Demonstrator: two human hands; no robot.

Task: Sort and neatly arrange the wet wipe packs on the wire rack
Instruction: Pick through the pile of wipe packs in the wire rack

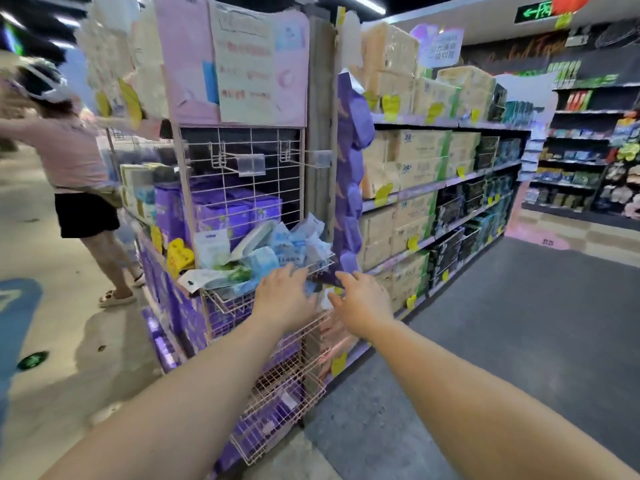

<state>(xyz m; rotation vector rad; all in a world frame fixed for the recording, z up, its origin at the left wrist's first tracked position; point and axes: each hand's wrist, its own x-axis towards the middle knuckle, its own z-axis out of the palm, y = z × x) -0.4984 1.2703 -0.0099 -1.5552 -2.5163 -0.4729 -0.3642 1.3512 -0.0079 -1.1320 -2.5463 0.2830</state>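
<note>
A pink wire rack (242, 168) hangs on the end of a shop aisle, with several wire baskets one below another. The top basket (320, 264) holds a jumbled heap of white, blue and green wet wipe packs (263, 247), lying tilted at all angles. My left hand (284, 299) reaches to the basket's front rim, fingers spread, just under the heap. My right hand (363, 299) is beside it at the basket's right corner, fingers apart. Neither hand holds a pack. Lower baskets (277, 403) hold purple and pink packs.
Shelves of boxed tissue (415, 188) run along the right of the rack. Purple packs (349, 174) hang down the aisle's corner. Stacked purple boxes (173, 306) stand left of the rack. A person in a pink top (76, 161) stands at far left. Grey floor lies to the right.
</note>
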